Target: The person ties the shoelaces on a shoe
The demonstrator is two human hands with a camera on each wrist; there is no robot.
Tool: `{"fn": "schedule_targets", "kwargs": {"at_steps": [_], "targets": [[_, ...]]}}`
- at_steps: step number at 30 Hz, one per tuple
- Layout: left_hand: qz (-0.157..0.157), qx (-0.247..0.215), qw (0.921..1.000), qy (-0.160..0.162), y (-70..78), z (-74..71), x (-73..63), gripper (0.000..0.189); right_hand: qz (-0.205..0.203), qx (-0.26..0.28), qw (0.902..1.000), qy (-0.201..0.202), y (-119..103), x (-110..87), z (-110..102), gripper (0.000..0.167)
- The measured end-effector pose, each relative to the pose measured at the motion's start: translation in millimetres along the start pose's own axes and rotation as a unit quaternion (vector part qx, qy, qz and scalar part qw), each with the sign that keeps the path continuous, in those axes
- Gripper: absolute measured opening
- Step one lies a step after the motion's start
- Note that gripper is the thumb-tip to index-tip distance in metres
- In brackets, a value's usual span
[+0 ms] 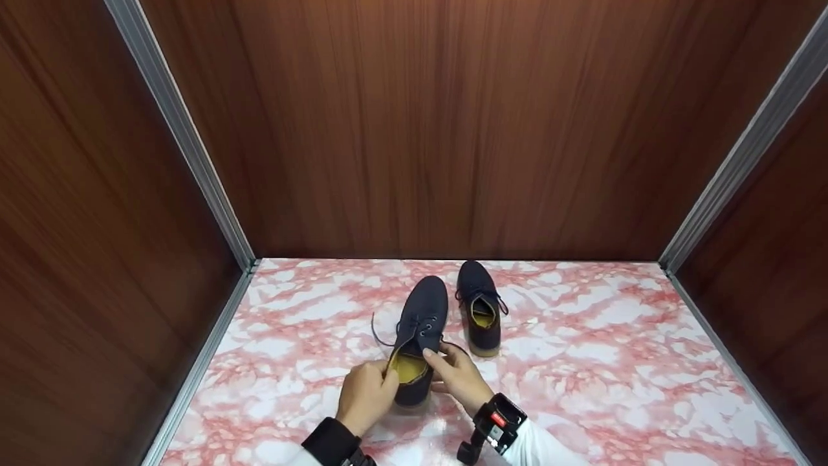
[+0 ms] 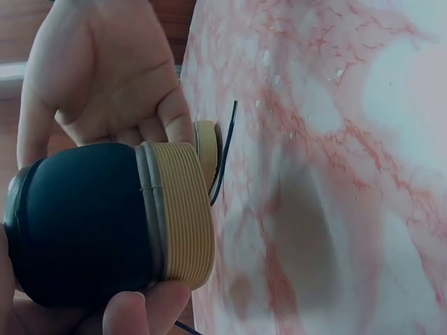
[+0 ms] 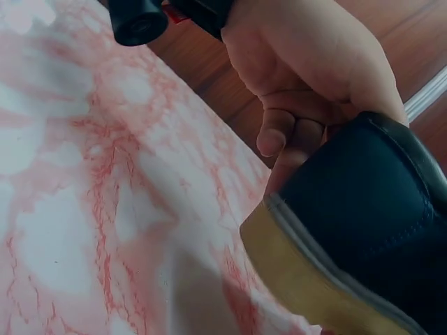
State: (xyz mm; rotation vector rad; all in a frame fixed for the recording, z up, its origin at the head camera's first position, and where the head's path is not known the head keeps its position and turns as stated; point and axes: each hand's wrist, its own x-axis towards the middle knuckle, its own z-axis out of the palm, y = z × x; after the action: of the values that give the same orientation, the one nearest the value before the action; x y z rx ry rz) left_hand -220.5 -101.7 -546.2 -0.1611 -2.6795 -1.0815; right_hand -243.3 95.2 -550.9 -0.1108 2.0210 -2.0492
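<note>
A dark navy lace-up shoe (image 1: 424, 310) with a yellow lining is held in both hands, its toe pointing away from me. My left hand (image 1: 369, 393) grips the left edge of its opening. On the opposite side, my right hand (image 1: 462, 375) holds the shoe, thumb on the upper and fingers round the side. The left wrist view shows the shoe's heel (image 2: 84, 216) and ribbed tan sole (image 2: 185, 216), raised off the surface with a shadow beside it. Its laces (image 1: 378, 333) hang loose at the sides. The right wrist view also shows the shoe (image 3: 363, 202) in my right hand.
A matching shoe (image 1: 477, 285) with tied laces stands to the right and slightly farther back. Both rest area and shoes are on a red-and-white marbled surface (image 1: 595, 362). Brown wood-look panels (image 1: 414, 129) with metal corner strips (image 1: 194, 142) enclose three sides.
</note>
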Motion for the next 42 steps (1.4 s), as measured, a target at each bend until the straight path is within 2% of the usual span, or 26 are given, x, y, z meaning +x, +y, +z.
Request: {"fn": "schedule_targets", "kwargs": {"at_steps": [4, 10, 15, 17, 19, 22, 25, 27, 29, 32, 35, 37, 39, 42], "targets": [[0.021, 0.002, 0.9997, 0.009, 2.8, 3.4, -2.1, 0.033, 0.002, 0.014, 0.9999, 0.001, 0, -0.4, -2, 0.07], [0.008, -0.013, 0.9998, 0.01, 3.1, 8.1, -1.6, 0.026, -0.008, 0.025, 0.9995, 0.016, 4, -0.3, -6, 0.065], [-0.005, -0.041, 0.9982, -0.043, 4.3, 7.2, 4.5, 0.009, -0.018, 0.018, 0.9993, 0.029, 10, -2.4, -11, 0.06], [-0.01, -0.063, 0.9953, -0.074, 3.9, 6.4, 7.7, 0.015, -0.02, 0.016, 0.9993, 0.029, 10, -3.4, -13, 0.059], [-0.015, -0.101, 0.9889, -0.107, 2.4, 5.5, 11.1, 0.029, -0.022, 0.012, 0.9994, 0.025, 11, -4.4, -15, 0.059], [-0.027, -0.185, 0.9691, -0.16, -1.5, 5.6, 16.2, 0.052, -0.026, 0.018, 0.9995, 0.01, 11, -5.6, -18, 0.059], [-0.045, -0.268, 0.9397, -0.207, -5.2, 7.4, 20.7, 0.07, -0.025, 0.031, 0.9992, -0.011, 11, -7.8, -21, 0.058], [-0.057, -0.312, 0.9222, -0.222, -6.6, 9.9, 23.2, 0.076, -0.023, 0.037, 0.9988, -0.021, 10, -9.3, -23, 0.058], [-0.066, -0.338, 0.9118, -0.224, -7.2, 12.6, 24.6, 0.08, -0.023, 0.032, 0.9989, -0.026, 10, -11.1, -24, 0.057], [-0.078, -0.364, 0.9021, -0.218, -7.4, 16.3, 26.5, 0.074, -0.024, 0.014, 0.9993, -0.026, 11, -13.4, -25, 0.056], [-0.111, -0.395, 0.8829, -0.228, -8.8, 19.0, 28.4, 0.064, -0.03, -0.019, 0.9991, -0.023, 13, -15.5, -27, 0.053], [-0.141, -0.424, 0.8627, -0.237, -10.2, 20.4, 29.8, 0.064, -0.035, -0.032, 0.9987, -0.02, 14, -17.0, -27, 0.052], [-0.173, -0.456, 0.8367, -0.248, -12.3, 22.1, 31.3, 0.07, -0.038, -0.035, 0.9984, -0.022, 15, -18.5, -28, 0.052], [-0.206, -0.488, 0.81, -0.253, -15.1, 24.8, 32.3, 0.08, -0.03, -0.019, 0.9988, -0.035, 16, -20.8, -29, 0.053]]}}
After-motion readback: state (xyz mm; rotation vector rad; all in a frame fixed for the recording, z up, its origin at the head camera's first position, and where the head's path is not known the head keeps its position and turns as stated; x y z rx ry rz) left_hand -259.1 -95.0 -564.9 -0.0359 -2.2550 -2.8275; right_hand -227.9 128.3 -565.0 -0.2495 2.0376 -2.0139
